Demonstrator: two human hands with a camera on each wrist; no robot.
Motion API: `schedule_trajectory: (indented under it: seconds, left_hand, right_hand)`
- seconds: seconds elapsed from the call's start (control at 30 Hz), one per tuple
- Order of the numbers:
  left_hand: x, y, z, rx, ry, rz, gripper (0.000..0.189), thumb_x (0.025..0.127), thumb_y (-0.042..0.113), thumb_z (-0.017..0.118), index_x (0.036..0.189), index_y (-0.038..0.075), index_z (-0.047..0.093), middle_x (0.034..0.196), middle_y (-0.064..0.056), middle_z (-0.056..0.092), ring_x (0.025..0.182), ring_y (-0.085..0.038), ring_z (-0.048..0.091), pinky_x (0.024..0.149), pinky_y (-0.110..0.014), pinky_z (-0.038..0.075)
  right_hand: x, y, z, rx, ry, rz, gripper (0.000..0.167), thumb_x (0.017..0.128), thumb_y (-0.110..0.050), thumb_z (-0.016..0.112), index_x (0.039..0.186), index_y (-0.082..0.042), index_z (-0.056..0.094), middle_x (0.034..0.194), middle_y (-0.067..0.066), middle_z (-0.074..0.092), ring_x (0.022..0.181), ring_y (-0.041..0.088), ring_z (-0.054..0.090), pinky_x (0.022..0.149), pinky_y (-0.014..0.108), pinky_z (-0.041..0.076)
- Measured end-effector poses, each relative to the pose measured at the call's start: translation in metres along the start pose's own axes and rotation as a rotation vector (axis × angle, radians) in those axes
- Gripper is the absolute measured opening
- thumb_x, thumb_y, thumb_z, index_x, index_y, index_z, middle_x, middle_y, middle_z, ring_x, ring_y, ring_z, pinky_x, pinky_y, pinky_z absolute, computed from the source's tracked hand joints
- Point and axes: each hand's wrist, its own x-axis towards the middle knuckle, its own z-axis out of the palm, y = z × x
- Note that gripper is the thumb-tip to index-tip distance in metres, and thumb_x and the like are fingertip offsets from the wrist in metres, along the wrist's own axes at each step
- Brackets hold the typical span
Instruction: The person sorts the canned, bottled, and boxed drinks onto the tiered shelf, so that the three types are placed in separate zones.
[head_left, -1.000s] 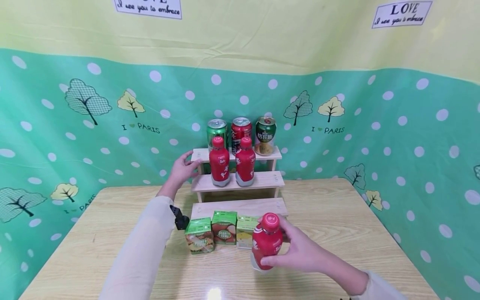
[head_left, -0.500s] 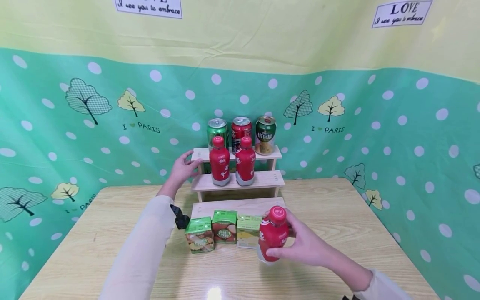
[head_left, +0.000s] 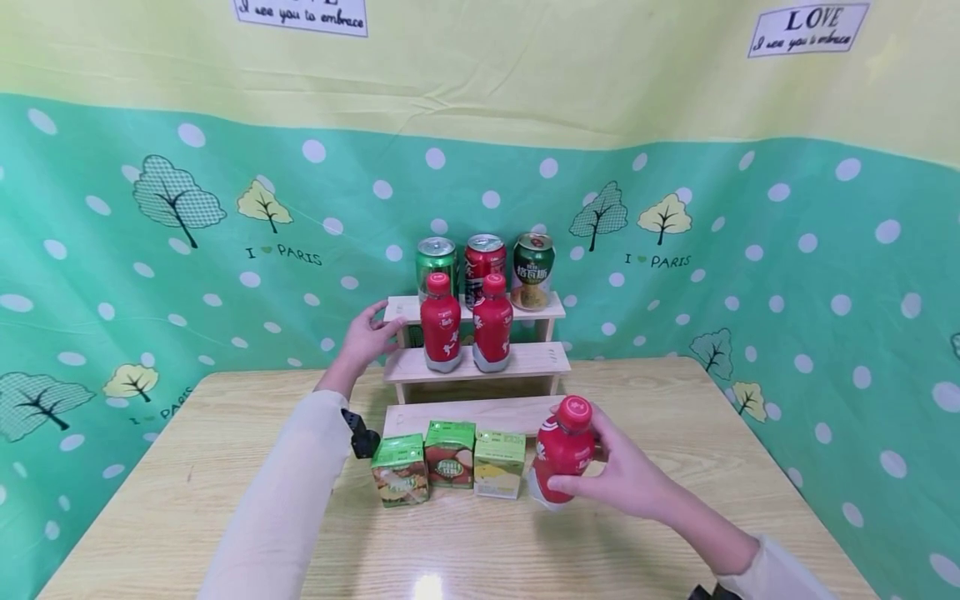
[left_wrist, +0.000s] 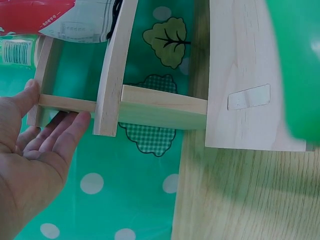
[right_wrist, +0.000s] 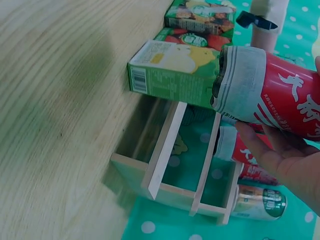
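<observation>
My right hand [head_left: 626,479] grips a red bottle [head_left: 564,454] with a red cap and a pale base. It is lifted above the table, to the right of the juice boxes. At the left end of the three-step wooden shelf [left_wrist: 257,70], my left hand [head_left: 367,337] holds the top step, thumb on the board and fingers curled beneath, as the left wrist view shows. Two more red bottles, a left one [head_left: 441,325] and a right one [head_left: 492,325], stand on the middle step. Some fingers on the held bottle's far side are hidden.
On the top step stand a green can [head_left: 435,258], a red can [head_left: 483,262] and a dark green can [head_left: 533,271]. Three juice boxes, left [head_left: 400,471], middle [head_left: 450,454] and right [head_left: 499,465], stand before the bottom step. A patterned cloth [head_left: 247,192] hangs behind.
The right hand has carried the red bottle rightward and away from me, uncovering the right juice box. The left hand stays at the shelf's top step.
</observation>
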Motion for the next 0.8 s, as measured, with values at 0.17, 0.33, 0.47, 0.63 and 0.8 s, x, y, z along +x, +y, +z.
schedule_trajectory:
  seconds: [0.17, 0.33, 0.47, 0.63, 0.8]
  left_hand:
    - [-0.001, 0.001, -0.001, -0.008, 0.0, 0.004, 0.072, 0.095, 0.027, 0.055, 0.152, 0.014, 0.013, 0.147, -0.025, 0.034, 0.127, -0.036, 0.047, 0.1, -0.043, 0.048]
    - [-0.002, 0.0, -0.001, -0.011, -0.001, 0.001, 0.072, 0.095, 0.027, 0.055, 0.152, 0.015, 0.013, 0.148, -0.025, 0.031, 0.128, -0.037, 0.046, 0.1, -0.043, 0.048]
    - [-0.001, 0.0, -0.001, -0.006, -0.003, -0.001, 0.072, 0.095, 0.028, 0.056, 0.152, 0.016, 0.013, 0.149, -0.024, 0.03, 0.129, -0.036, 0.045, 0.1, -0.043, 0.048]
    - [0.0, 0.0, 0.0, 0.004, 0.0, 0.001, 0.072, 0.094, 0.029, 0.056, 0.152, 0.017, 0.014, 0.149, -0.024, 0.031, 0.128, -0.036, 0.045, 0.1, -0.042, 0.048]
    - [-0.001, -0.001, -0.001, 0.001, 0.0, 0.004, 0.072, 0.094, 0.03, 0.055, 0.152, 0.016, 0.013, 0.149, -0.024, 0.031, 0.129, -0.036, 0.045, 0.101, -0.043, 0.048]
  right_hand:
    - [0.003, -0.001, -0.004, 0.003, 0.026, 0.006, 0.082, 0.066, -0.027, 0.085, 0.133, -0.02, 0.038, 0.125, 0.007, 0.051, 0.113, 0.029, 0.051, 0.079, 0.032, 0.057]
    - [0.007, -0.002, -0.008, 0.0, 0.033, -0.037, 0.081, 0.069, -0.025, 0.083, 0.134, -0.016, 0.037, 0.126, 0.011, 0.05, 0.114, 0.031, 0.051, 0.08, 0.034, 0.057]
    - [0.011, -0.001, -0.01, 0.005, 0.053, -0.04, 0.082, 0.068, -0.025, 0.084, 0.134, -0.02, 0.036, 0.128, 0.009, 0.049, 0.115, 0.031, 0.05, 0.08, 0.031, 0.056]
    - [0.016, 0.0, -0.011, 0.008, 0.077, -0.042, 0.084, 0.069, -0.025, 0.084, 0.136, -0.018, 0.034, 0.129, 0.01, 0.049, 0.117, 0.032, 0.049, 0.08, 0.034, 0.058]
    - [0.024, 0.001, -0.014, 0.009, 0.103, -0.053, 0.084, 0.069, -0.023, 0.083, 0.136, -0.017, 0.033, 0.129, 0.012, 0.048, 0.117, 0.033, 0.049, 0.079, 0.036, 0.058]
